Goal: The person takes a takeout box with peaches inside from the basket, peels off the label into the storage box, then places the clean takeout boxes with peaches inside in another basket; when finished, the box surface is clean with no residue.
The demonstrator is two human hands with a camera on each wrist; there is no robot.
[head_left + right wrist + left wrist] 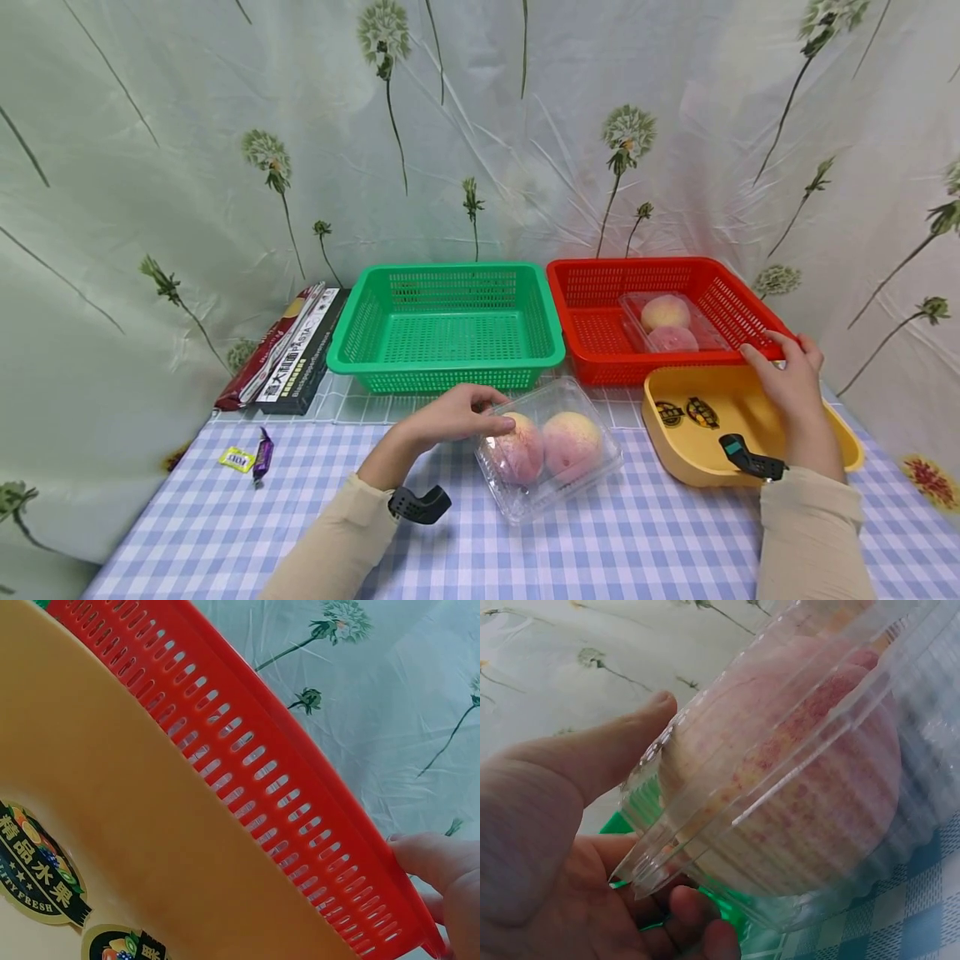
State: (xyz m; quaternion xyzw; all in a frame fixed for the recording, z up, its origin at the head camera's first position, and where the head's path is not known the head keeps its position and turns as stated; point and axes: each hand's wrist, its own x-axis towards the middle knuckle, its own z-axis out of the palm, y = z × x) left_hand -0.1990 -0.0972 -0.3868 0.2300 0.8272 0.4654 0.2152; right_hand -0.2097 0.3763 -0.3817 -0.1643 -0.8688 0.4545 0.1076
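A clear plastic clamshell box point(551, 450) with two pink-yellow peaches lies on the checked tablecloth in front of the green basket point(446, 362). My left hand point(495, 414) grips its left end. In the left wrist view the thumb point(630, 742) lies over the lid of the box point(795, 772) and the fingers curl under its edge. My right hand point(783, 358) holds the front right corner of the red basket point(600, 271). In the right wrist view its fingertips point(435, 862) touch the red basket's rim point(247, 757).
A second clamshell of peaches point(667, 325) lies in the red basket. A yellow tray point(675, 467) with fruit stickers sits below my right hand and fills the right wrist view point(112, 795). Pasta boxes point(300, 350) lie left of the green basket, with two wrapped sweets point(262, 454) nearer. A flowered curtain stands behind.
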